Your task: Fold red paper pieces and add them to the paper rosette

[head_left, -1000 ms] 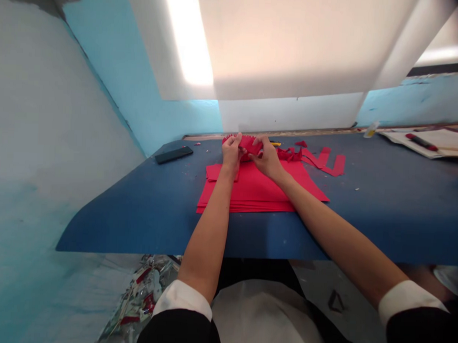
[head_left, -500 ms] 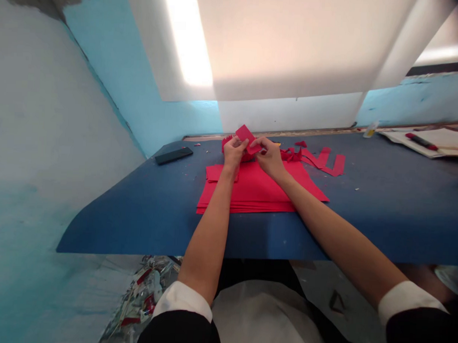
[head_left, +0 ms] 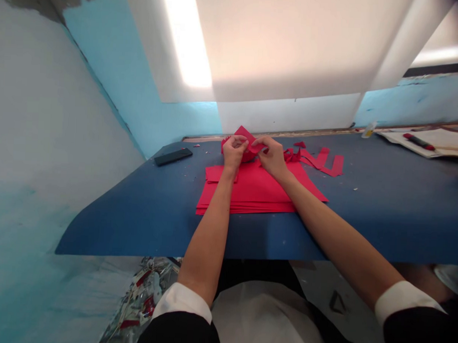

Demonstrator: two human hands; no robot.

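Observation:
Between my two hands is a small piece of red paper (head_left: 244, 133), tilted and raised above the sheets. My left hand (head_left: 234, 150) is closed, pinching its left side. Closed as well, my right hand (head_left: 270, 154) grips its right edge between thumb and fingers. Beneath them a stack of red paper sheets (head_left: 266, 188) lies on the blue table (head_left: 137, 213). A folded red strip (head_left: 215, 173) rests on the stack's left corner. Behind my left hand a red piece with a jagged edge (head_left: 225, 140) partly shows.
Red paper strips (head_left: 323, 162) and crumpled scraps lie right of the stack. A black phone (head_left: 173, 156) sits at the left. At the far right are a small glue bottle (head_left: 369, 130) and a red-and-black marker (head_left: 419, 141) on papers (head_left: 448, 140). Litter (head_left: 150, 284) covers the floor at left.
My right hand has shifted slightly to the right, and the small paper's right edge now looks bent toward it. My left hand has hardly moved.

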